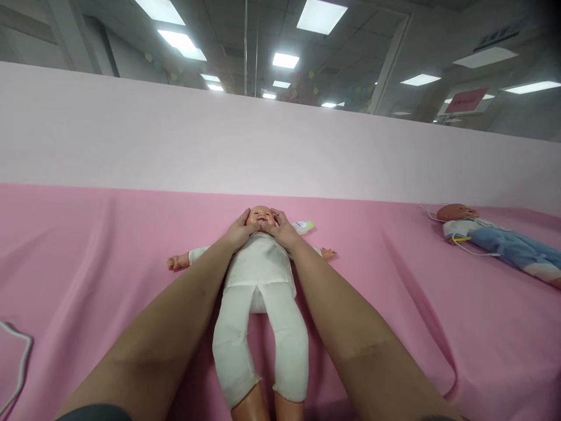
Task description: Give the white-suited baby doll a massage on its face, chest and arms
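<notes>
View: head camera, looking forward and down over a pink cloth.
Doll: the baby doll point(262, 260) lies face up at the centre of the frame, head toward the top and feet running off the bottom edge; it wears a white top and white trousers, its arms spread out to both sides.
Left hand: on the right side of the doll's head, the left hand point(283, 229) is partly open and curved, fingers along the side of the head, thumb by the chin.
Right hand: on the left side of the head, the right hand point(240, 230) is curved the same way, fingers against the side of the head, thumb near the chin; the two hands cup the head between them.
Forearms: both bare, reaching up from the lower corners and passing over the doll's arms.
Bottle: a white bottle point(302, 227) with a yellow-green cap lies just beside the left hand, right of the doll's head, partly hidden.
Second doll: at the right edge, another doll point(504, 240) in white and blue clothes lies on its back, a thin white cord point(475, 251) and a yellow piece point(461, 239) on it.
Cable: a pale cable point(23, 365) curves in at the lower left edge.
Surface: the pink cloth point(109, 245) is wrinkled and spans the frame's width.
Background: a pale low wall point(219, 146) crosses above the cloth; behind it, glass point(350, 64) and lit ceiling panels point(322, 16) fill the top.
</notes>
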The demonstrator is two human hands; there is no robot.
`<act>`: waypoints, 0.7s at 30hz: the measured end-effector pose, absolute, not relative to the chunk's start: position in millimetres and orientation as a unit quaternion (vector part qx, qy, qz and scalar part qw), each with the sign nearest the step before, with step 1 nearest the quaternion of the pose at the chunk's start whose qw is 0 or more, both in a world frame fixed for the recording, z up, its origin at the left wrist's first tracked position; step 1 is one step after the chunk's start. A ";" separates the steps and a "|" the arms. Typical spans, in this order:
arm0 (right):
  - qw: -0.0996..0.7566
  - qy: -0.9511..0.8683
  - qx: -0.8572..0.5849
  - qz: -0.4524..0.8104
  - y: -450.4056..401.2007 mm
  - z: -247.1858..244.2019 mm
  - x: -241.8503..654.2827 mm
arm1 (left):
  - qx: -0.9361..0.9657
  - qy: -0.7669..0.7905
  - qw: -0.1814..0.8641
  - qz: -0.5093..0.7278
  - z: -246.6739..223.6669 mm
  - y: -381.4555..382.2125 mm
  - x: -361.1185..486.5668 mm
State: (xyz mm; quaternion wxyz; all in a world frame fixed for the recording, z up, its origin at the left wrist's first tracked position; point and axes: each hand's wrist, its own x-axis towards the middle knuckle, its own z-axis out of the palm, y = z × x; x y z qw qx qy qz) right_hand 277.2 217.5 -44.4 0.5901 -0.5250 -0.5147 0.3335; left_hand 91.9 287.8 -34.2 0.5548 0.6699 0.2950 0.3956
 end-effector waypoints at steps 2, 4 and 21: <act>0.578 -0.521 -0.534 0.330 217.8 -44.6 278.0 | 0.660 0.271 0.584 0.387 -34.9 288.5 91.1; 0.582 -0.522 -0.523 0.340 217.2 -44.3 278.7 | 0.645 0.251 0.608 0.389 -37.0 290.6 91.6; 0.635 -0.454 -0.395 0.484 217.9 -45.8 282.6 | 0.574 0.232 0.661 0.424 -34.7 285.6 101.8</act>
